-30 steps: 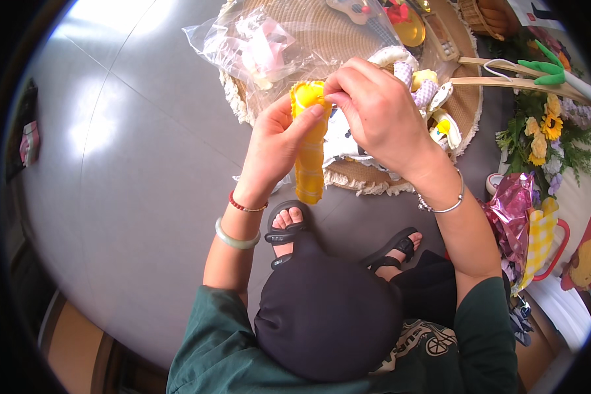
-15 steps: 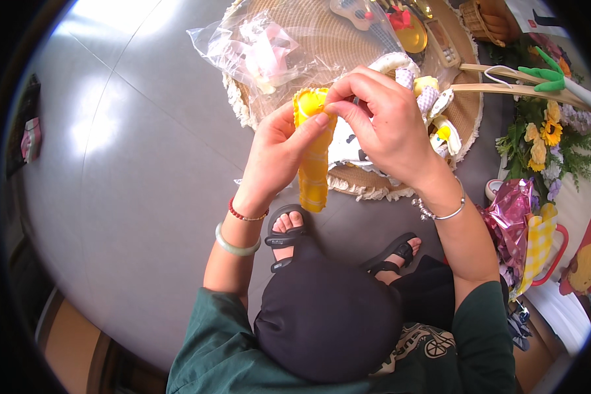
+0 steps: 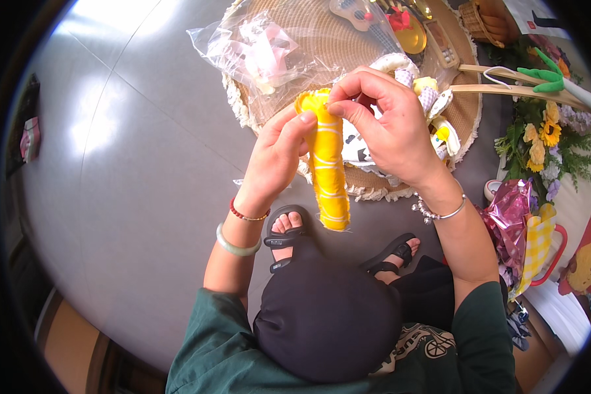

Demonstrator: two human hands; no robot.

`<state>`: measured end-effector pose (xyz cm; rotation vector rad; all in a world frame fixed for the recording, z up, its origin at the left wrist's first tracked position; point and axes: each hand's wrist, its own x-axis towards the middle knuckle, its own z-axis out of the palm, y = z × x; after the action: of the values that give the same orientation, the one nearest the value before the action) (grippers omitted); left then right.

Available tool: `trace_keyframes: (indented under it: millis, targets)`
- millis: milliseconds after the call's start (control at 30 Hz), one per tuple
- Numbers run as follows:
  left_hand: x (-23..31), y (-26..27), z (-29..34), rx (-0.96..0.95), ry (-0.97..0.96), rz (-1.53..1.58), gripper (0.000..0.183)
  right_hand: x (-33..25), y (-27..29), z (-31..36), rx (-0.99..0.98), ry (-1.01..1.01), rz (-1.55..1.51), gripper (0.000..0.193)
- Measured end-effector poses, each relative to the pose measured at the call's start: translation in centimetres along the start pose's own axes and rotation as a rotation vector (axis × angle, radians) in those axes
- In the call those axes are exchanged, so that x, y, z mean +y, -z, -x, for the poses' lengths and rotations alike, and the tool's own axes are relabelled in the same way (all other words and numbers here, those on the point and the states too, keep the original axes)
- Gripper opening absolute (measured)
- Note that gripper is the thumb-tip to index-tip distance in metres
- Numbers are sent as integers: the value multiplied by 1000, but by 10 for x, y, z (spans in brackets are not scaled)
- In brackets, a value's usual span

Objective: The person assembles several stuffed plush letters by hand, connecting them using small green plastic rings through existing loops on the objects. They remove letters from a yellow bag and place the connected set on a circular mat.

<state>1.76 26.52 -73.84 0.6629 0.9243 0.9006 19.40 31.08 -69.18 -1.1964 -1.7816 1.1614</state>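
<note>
A stuffed yellow fabric tube [image 3: 329, 171] with thin white wavy lines hangs from my left hand [image 3: 280, 146]. My left thumb and fingers pinch it just below its puckered top end, which has a frilled edge. Against the right side of that top end, the thumb and forefinger of my right hand [image 3: 389, 125] are pressed together; anything small between them is too fine to see. The tube's lower end hangs loose with a frayed edge.
Ahead is a round woven mat [image 3: 295, 39] with a white fringe. It bears a clear plastic bag [image 3: 243, 49] with something pink, a toy guitar [image 3: 353, 13] and white patterned cloth pieces [image 3: 354, 150]. Artificial flowers [image 3: 551, 133] and pink foil wrap [image 3: 509, 213] lie to the right.
The yellow tube's lower end has swung right and toward me, and more of its wavy-lined side shows. My left fingers have shifted slightly; my right hand stays at the top end.
</note>
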Motion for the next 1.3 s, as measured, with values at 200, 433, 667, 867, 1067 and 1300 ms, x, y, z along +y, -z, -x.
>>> trace_keyframes:
  millis: [200,433,667,867,1067,1300]
  targets:
    - [2,-6,0,-6,-18,74,24,-7,5,2,-99,-49,-10,6]
    - [-10,0,0,-33,-14,102,21,-8,2,5,-72,-230,-252,4]
    - [3,-10,5,14,61,161,20,-10,0,4,-5,-165,-228,4]
    - [9,-11,5,11,43,128,21,-25,-1,3,61,-46,-19,6]
    - [-3,-6,7,21,-64,161,22,-37,-1,3,17,-46,30,10]
    - [0,-11,7,9,-111,196,22,-31,-8,4,96,-1,-15,8]
